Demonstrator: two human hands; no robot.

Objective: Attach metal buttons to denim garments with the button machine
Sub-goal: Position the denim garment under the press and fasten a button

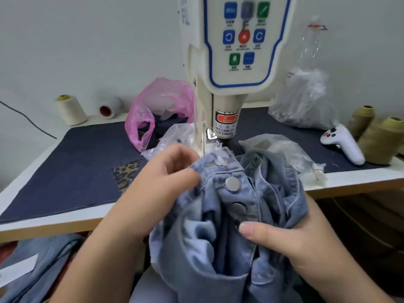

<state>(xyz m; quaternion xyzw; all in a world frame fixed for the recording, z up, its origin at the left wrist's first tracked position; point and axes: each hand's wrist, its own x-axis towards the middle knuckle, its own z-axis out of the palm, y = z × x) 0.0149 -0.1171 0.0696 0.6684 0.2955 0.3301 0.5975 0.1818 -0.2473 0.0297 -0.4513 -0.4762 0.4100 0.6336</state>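
Denim jeans (220,241), gripped bunched by your left hand (161,182) and right hand (290,241), already carry three buttons (232,183) between them; any remaining spots stay hidden.

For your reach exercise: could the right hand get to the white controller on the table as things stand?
Probably yes, once it lets go. The right hand holds the denim, and the controller lies uncovered on the same side, with only a crumpled clear bag near the path.
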